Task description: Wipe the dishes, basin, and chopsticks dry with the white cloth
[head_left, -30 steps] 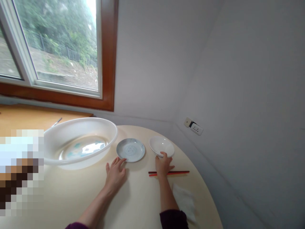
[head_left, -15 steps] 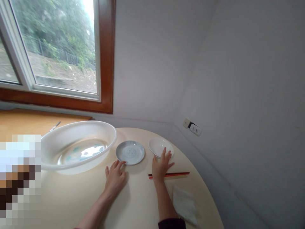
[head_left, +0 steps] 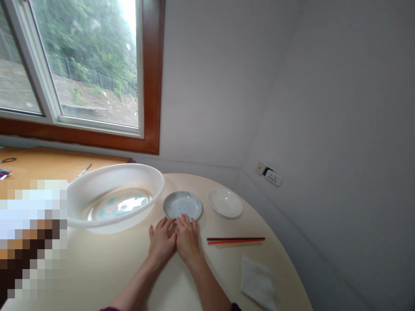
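A pale blue-grey patterned plate (head_left: 182,204) lies on the round cream table (head_left: 97,268). At its near edge is my left hand (head_left: 162,239), palm down with its fingers apart, holding nothing. My right hand (head_left: 187,235) lies right beside it, fingers stretched out over the plate's near rim, also holding nothing. To the right of the plate sit white dishes (head_left: 225,203), one on another. Dark red, red and pale chopsticks (head_left: 236,241) lie in front of them, and a white cloth or tissue (head_left: 257,280) is nearer the table's right edge.
A large translucent plastic basin (head_left: 116,216) stands left of the plate. Behind it is a wooden surface (head_left: 42,162) with a pen and scissors-like handle, below a window. A wall socket (head_left: 273,177) is at the right. The far left is pixelated.
My right hand has moved left, from the white dishes to the near rim of the patterned plate beside my left hand. The view has shifted slightly.
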### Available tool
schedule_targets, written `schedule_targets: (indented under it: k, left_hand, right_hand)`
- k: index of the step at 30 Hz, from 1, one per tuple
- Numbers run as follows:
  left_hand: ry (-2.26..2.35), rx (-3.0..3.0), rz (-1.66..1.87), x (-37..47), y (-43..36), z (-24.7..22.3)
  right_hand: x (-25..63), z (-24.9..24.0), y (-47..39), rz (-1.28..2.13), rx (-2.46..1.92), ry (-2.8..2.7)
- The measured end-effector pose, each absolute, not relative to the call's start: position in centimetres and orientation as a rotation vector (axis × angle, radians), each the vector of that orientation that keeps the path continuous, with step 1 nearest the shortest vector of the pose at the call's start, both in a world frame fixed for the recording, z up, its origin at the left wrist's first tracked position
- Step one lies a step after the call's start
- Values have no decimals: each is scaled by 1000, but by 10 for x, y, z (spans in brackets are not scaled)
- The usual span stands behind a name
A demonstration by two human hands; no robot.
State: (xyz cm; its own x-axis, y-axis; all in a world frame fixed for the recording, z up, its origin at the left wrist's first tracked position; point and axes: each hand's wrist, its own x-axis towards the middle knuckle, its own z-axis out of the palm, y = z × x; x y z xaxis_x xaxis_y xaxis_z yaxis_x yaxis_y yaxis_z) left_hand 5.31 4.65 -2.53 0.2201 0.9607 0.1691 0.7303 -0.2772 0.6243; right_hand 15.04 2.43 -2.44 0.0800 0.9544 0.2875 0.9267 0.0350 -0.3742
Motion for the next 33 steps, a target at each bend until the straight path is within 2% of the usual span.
schedule_targets:
  k: [8,19,28,33]
  left_hand:
    - [1525,2055,806,52,46,-23]
    - [1540,2054,771,52,45,-20]
    - [1555,2049,808,52,48,-27]
    - [1541,2001,904,48,55,-33]
  right_hand:
    - [151,-10,18,135,-2054,-1832]
    - [153,-18,24,59,-2103,-1789]
    - [142,-28,25,34,-1994,-1807]
    - [132,-38,25,-101,-1812,-1926]
